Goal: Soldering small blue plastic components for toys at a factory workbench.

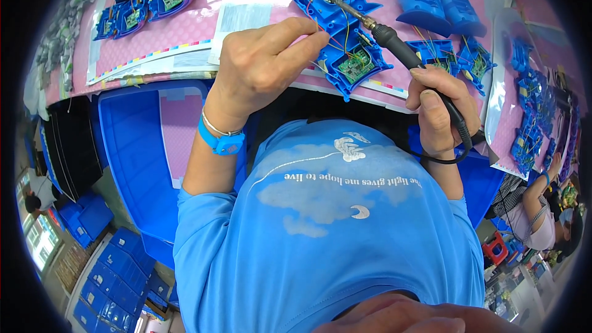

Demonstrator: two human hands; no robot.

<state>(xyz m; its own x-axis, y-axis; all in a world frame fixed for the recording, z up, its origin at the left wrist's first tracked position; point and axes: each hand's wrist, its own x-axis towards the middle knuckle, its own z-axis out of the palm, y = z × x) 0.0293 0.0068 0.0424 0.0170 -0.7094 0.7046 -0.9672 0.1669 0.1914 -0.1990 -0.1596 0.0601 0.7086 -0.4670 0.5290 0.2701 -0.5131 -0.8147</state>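
Ideally the right hand [439, 111], gripping the soldering iron [394, 46], keeps its tip steady on the blue housing [342, 31] beside the green circuit board [356, 65], while the left hand [262, 65] pinches the wires [330, 40] still.

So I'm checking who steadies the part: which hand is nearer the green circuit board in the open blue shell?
Left. The left hand pinches wires right beside the green circuit board; the right hand grips the soldering iron handle farther off.

Left hand [262, 65] fingers pinched, right hand [439, 111] curled in a fist-like grip
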